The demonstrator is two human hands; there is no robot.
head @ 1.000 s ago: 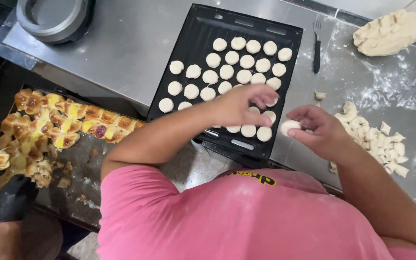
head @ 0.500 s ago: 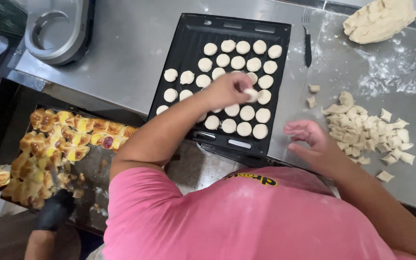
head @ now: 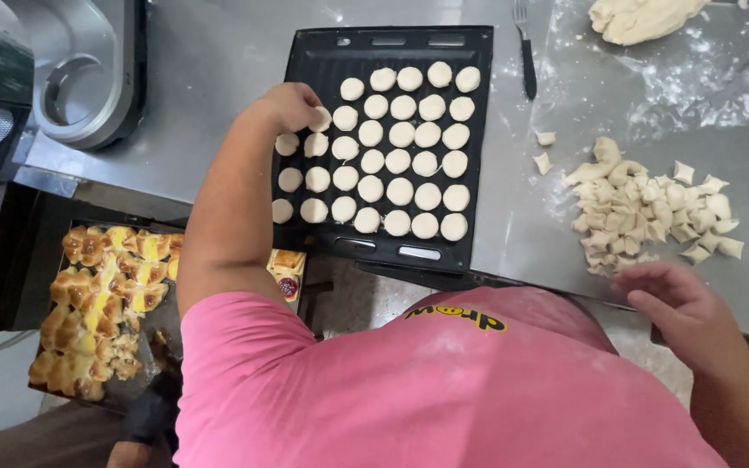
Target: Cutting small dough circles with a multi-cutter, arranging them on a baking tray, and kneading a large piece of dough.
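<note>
A black baking tray [head: 478, 113] lies on the steel counter, filled with rows of round pale dough balls [head: 400, 165]. My left hand [head: 286, 104] reaches over the tray's far left corner, fingertips closed on a dough ball [head: 321, 119] at the end of a row. My right hand [head: 682, 305] hovers at the counter's near edge with fingers spread and nothing in it, just below a heap of cut dough pieces [head: 643, 212]. My pink shirt hides the counter edge between the hands.
A large dough lump [head: 639, 17] and a fork [head: 526, 52] lie at the back on the floured counter [head: 704, 95]. A grey machine [head: 80, 69] stands at the left. Below the counter a tray of baked golden pastries [head: 97, 303] sits.
My left hand has carried a dough ball from the tray's right side to its far left corner. My right hand has dropped back from the dough heap toward the counter's near edge.
</note>
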